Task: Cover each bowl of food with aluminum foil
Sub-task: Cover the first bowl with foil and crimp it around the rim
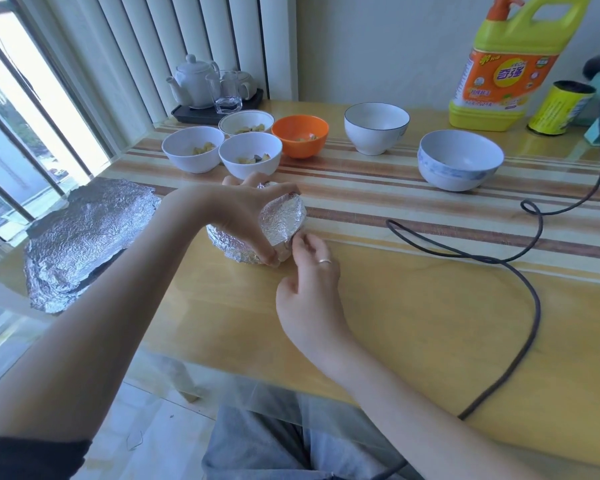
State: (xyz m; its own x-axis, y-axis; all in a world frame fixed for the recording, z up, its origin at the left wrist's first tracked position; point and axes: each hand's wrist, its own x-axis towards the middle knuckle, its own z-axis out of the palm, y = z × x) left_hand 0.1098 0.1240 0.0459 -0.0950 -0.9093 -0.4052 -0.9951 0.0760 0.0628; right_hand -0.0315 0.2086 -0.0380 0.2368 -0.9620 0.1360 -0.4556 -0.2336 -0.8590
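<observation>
A bowl wrapped in aluminum foil (283, 220) sits tilted on the table in front of me. My left hand (246, 213) grips it from above, fingers curled round the foil. My right hand (309, 268) pinches the foil edge at the bowl's near right side. A crumpled foil sheet (84, 237) lies at the left table edge. Behind stand three white bowls with food (192, 154) (250, 159) (246, 122) and an orange bowl with food (300, 136), all uncovered.
Two more white bowls (376, 132) (459, 159) stand to the right; no food shows in them. A yellow detergent jug (510, 64), a yellow can (561, 107) and a tea set on a tray (208, 88) line the back. A dark cable (520, 289) loops across the table's right side.
</observation>
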